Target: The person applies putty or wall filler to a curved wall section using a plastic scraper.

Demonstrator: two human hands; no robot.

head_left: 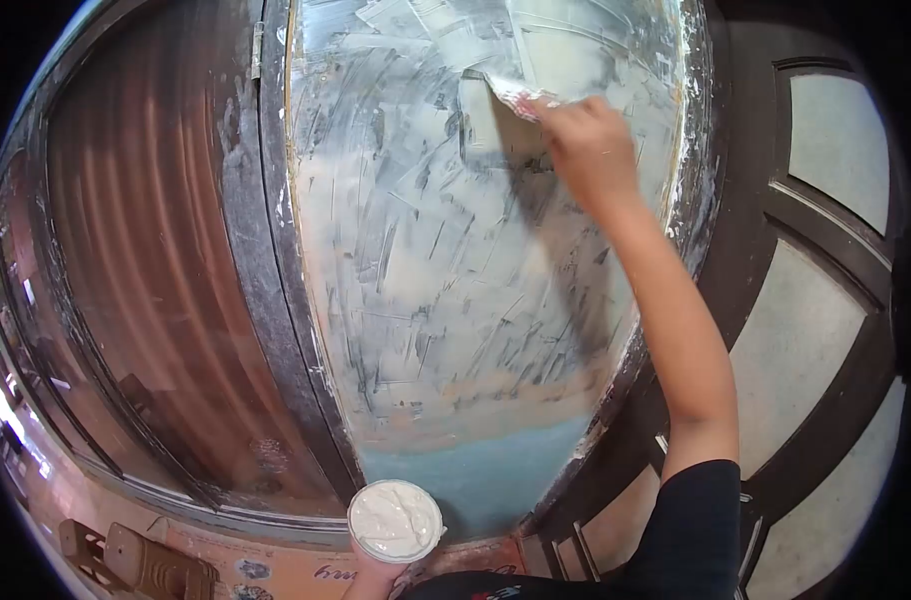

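Note:
My right hand [592,150] is closed around a putty knife [511,96] smeared with white paste, its blade against the upper part of a wall panel [415,250]. Streaky grey-white paste covers most of that panel, while a pale blue strip shows along its bottom. Low in the view, my left hand [372,577] supports a round tub [395,521] full of thick white paste; most of its fingers are hidden beneath the tub.
To the left, a dark-framed glass pane [155,260] has a brown curtain behind it. A dark door [755,250] with pale panels stands at right. Printed cardboard [305,575] covers the floor, with a brown plastic stool [140,560] at lower left.

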